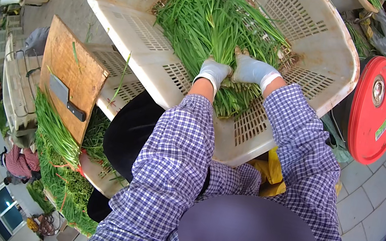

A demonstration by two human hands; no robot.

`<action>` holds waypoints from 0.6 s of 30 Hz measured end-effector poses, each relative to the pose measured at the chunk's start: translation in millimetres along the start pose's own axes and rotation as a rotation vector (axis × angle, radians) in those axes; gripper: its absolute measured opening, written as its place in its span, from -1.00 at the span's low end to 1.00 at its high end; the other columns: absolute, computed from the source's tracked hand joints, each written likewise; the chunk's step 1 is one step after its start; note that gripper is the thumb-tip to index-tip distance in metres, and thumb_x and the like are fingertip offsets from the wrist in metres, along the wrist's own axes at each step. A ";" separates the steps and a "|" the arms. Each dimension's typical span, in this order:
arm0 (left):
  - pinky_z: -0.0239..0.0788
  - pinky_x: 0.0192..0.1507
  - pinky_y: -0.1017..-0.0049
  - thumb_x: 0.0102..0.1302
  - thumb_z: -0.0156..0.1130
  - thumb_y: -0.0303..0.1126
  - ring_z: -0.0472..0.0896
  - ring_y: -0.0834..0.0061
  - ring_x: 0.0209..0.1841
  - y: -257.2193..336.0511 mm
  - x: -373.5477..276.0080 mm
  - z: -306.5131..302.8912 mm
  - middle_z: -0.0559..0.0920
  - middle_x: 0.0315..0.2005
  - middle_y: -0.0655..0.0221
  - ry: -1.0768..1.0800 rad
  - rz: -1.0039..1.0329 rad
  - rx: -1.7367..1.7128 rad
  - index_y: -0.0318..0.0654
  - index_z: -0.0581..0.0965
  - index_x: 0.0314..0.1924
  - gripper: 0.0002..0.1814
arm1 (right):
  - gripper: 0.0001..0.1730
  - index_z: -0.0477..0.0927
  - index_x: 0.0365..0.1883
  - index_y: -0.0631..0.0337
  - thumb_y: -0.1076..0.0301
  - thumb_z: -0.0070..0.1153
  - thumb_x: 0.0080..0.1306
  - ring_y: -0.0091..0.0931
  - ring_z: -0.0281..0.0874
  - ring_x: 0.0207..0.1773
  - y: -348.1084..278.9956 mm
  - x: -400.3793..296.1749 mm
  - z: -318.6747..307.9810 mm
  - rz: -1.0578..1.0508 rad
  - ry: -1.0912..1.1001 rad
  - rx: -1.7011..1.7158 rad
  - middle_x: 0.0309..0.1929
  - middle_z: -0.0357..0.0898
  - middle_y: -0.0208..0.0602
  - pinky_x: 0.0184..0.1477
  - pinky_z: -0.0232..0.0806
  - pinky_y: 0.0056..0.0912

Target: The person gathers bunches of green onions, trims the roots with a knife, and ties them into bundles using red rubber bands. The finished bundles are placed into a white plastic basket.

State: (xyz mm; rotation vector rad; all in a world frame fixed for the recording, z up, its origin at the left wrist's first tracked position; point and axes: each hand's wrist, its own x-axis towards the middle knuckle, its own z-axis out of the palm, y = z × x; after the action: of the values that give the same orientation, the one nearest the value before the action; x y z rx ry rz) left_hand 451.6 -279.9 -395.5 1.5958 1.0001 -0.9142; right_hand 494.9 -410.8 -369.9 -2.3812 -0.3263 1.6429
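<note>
Both hands wear pale gloves with stained fingers and reach into a large white plastic crate [135, 30] with slotted walls. My left hand [213, 72] and my right hand [253, 69] lie close together on a bunch of long green leafy stalks, perhaps Chinese chives [208, 27]. My left fingers are closed around some of the stalks. My right hand presses at the bunch from the right, its fingertips partly among the leaves, so its grip is hard to judge. The stalk ends show below the hands, and more stalks with roots lie at the crate's right side.
A wooden board [66, 76] at left carries a cleaver [66, 97]. Tied green bundles [57, 132] lie below it, over another crate. At right stands a bucket with a red lid [376, 111]. A yellow bag [272, 172] is under the crate. A person [21, 164] is far left.
</note>
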 end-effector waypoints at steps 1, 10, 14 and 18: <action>0.53 -0.35 0.31 0.05 0.32 -0.63 0.64 0.23 -0.24 2.3 -1.7 -0.9 0.62 -0.10 0.02 -0.023 -0.014 -0.009 -0.38 0.00 0.46 0.00 | 0.24 -0.48 0.53 0.10 0.03 0.20 0.23 0.06 -0.13 0.54 -1.6 9.1 3.7 0.036 -0.072 0.017 0.58 -0.53 0.05 0.49 -0.02 -0.02; 0.44 0.02 0.46 0.06 0.39 -0.29 0.65 0.30 0.02 5.2 -14.6 -2.6 0.65 -0.03 0.05 0.156 0.055 0.591 -0.47 0.44 0.16 -0.32 | 0.02 -0.38 0.55 0.02 -0.09 -0.08 0.35 0.05 -0.49 0.59 6.3 74.0 47.9 0.126 -0.197 -0.272 0.58 -0.62 -0.05 0.52 -0.34 0.10; 0.44 0.02 0.50 0.05 0.40 -0.27 0.64 0.31 -0.02 11.2 -12.3 -4.2 0.66 -0.05 0.11 0.086 -0.022 0.618 -0.50 0.48 0.10 -0.36 | -0.01 -0.33 0.55 0.04 -0.10 -0.09 0.37 0.02 -0.48 0.60 26.0 112.0 69.7 0.101 -0.210 -0.480 0.58 -0.58 0.01 0.49 -0.10 0.13; 0.45 -0.03 0.47 0.03 0.40 -0.29 0.65 0.32 -0.06 8.5 -0.9 -9.9 0.66 -0.09 0.09 0.045 0.038 0.643 -0.48 0.51 0.06 -0.40 | 0.02 -0.40 0.55 0.03 -0.19 -0.18 0.36 0.10 -0.52 0.58 -11.6 44.4 30.3 0.090 -0.206 -0.420 0.59 -0.58 -0.05 0.51 -0.23 0.17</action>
State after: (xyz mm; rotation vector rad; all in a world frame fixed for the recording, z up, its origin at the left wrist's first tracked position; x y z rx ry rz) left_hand 460.0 -271.7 -389.6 2.1631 0.7342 -1.2578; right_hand 481.3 -384.2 -416.0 -2.5452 -0.6703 2.0386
